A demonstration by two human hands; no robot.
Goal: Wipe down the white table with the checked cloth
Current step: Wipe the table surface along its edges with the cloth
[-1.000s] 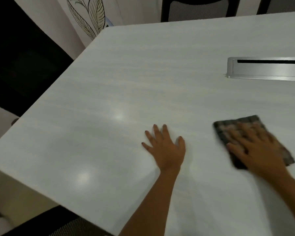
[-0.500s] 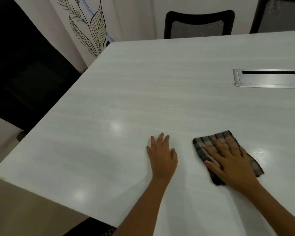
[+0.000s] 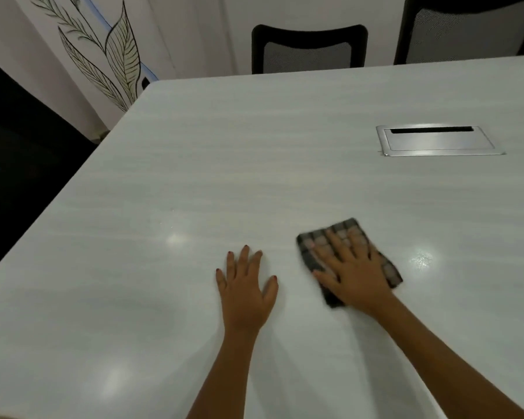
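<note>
Bracing at lower centre, my left hand point(image 3: 247, 293) lies flat and empty on the white surface point(image 3: 254, 164). Just right of it, my right hand point(image 3: 350, 273) presses splayed fingers onto the checked cloth point(image 3: 307, 243). Most bare surface lies toward the upper left, so I'd sweep that way.

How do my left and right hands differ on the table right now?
The left hand rests directly on the white table; the right hand presses the checked cloth. The left hand's fingers lie closer together than the right hand's. Both lie flat, palm down.

Office meeting room: white table point(image 3: 254, 164), cable hatch point(image 3: 436, 142), mesh chairs point(image 3: 309, 49).
</note>
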